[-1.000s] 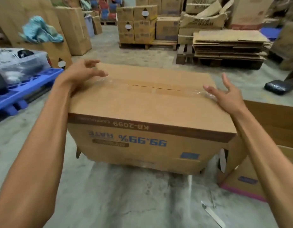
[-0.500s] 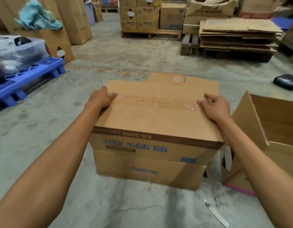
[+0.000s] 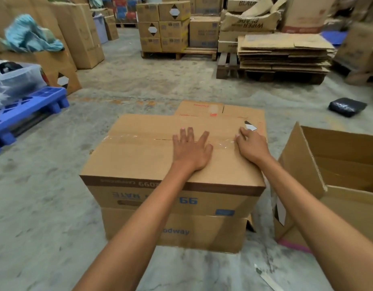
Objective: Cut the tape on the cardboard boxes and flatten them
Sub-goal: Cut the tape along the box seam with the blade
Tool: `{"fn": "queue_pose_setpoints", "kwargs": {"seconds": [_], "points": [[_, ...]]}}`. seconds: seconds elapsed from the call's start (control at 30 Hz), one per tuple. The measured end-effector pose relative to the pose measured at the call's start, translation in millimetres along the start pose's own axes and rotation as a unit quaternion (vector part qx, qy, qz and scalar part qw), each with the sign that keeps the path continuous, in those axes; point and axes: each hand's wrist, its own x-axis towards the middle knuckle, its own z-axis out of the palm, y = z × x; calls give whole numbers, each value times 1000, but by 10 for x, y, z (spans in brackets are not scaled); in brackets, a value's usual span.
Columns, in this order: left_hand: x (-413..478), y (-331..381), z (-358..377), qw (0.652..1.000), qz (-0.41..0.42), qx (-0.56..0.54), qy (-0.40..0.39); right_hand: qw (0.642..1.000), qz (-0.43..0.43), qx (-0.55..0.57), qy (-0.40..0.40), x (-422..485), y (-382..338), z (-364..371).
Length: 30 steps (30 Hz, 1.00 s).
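The taped cardboard box (image 3: pixel 139 156) sits in the middle of the frame, stacked on a second box (image 3: pixel 213 234) that stands on the concrete floor. A strip of clear tape (image 3: pixel 127 137) runs across its top along the flap seam.

The left hand (image 3: pixel 191 151) lies flat on the lid with its fingers spread wide, covering part of the seam. The right hand (image 3: pixel 251 147) is at the right end of the tape with its fingers curled down onto the crinkled film. Whether it actually pinches the tape or only touches it cannot be told, as the fingertips hide the contact.

The print on the top box's near face is upside down. "RATE" and a blue "99" can be read, and the left forearm covers the letters between them. The brown band above carries small digits, partly covered and blurred. On the lower box only "odway" shows beside the arm.

A flat cardboard sheet (image 3: pixel 202 107) behind the top box has red writing that is too smeared to read. At the right an open box (image 3: pixel 301 164) is cut off by the frame edge. In the upper right, a torn carton (image 3: pixel 250 23) reads "WIPER BLADE", upside down, above a stack of flattened cardboard (image 3: pixel 284 51). A pale strip (image 3: pixel 267 278) on the floor at the lower right runs out of frame, and what it is cannot be made out.
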Motion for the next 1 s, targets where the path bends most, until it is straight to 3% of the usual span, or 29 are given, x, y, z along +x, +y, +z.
{"fn": "queue_pose_setpoints", "kwargs": {"seconds": [0.07,0.13,0.2,0.23,0.3,0.37,0.4,0.43,0.5,0.6,0.87,0.93,1.0], "points": [[19,156,14,1000,4,-10,-2,983,69,170,-32,-114,42,-82],[50,182,18,1000,-6,-9,-3,912,176,371,-21,-311,123,-138],[74,203,35,1000,-8,-8,-4,852,249,458,45,-590,287,-108],[66,236,69,1000,-5,-8,-8,845,278,450,80,-783,424,-46],[94,211,65,1000,-6,1,-3,893,292,329,89,-1070,727,189],[110,212,69,1000,-3,1,-8,962,259,81,11,-1430,1096,366],[125,205,73,1000,-5,5,-8,968,232,-85,-48,-1622,1259,421],[146,197,69,1000,-8,9,-5,947,194,-230,-110,-1810,1384,473],[175,174,59,1000,-9,11,-6,894,139,-374,-204,-2140,1592,547],[184,162,64,1000,-5,14,-1,884,123,-380,-242,-2439,1888,610],[165,179,31,1000,-4,18,10,878,21,-422,-226,-2576,2036,679],[163,186,16,1000,-2,17,10,897,51,-397,-189,-2561,1990,681],[168,181,14,1000,-4,12,9,937,109,-315,-104,-2475,1916,621]]}}
